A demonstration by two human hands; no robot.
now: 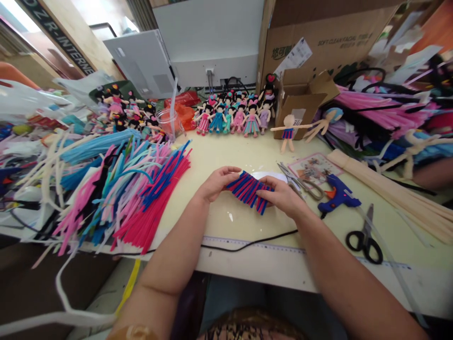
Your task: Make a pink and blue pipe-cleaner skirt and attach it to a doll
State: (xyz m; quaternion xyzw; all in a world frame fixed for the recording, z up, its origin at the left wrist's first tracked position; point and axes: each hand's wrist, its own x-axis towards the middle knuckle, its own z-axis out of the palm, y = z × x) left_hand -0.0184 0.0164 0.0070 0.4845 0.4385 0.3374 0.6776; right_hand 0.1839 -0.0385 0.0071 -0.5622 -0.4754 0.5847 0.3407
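A striped piece of red and blue pipe cleaners (248, 190), laid side by side in a fanned strip, is held above the table between my hands. My left hand (222, 181) pinches its left end, fingers closed along the upper edge. At the other end, my right hand (279, 194) grips the strip between thumb and fingers. Beyond my hands stands a bare beige doll figure (288, 131) wearing a small red and blue striped piece. Pliers (300, 182) lie just past my right hand, with a blue glue gun (338, 196) to their right.
Bundles of coloured pipe cleaners (155, 198) cover the left side. Black-handled scissors (366, 238) lie at right, near beige strips (392, 182). A black cable (240, 249) crosses the front. Several finished dolls (233, 115) and a small cardboard box (300, 101) line the back.
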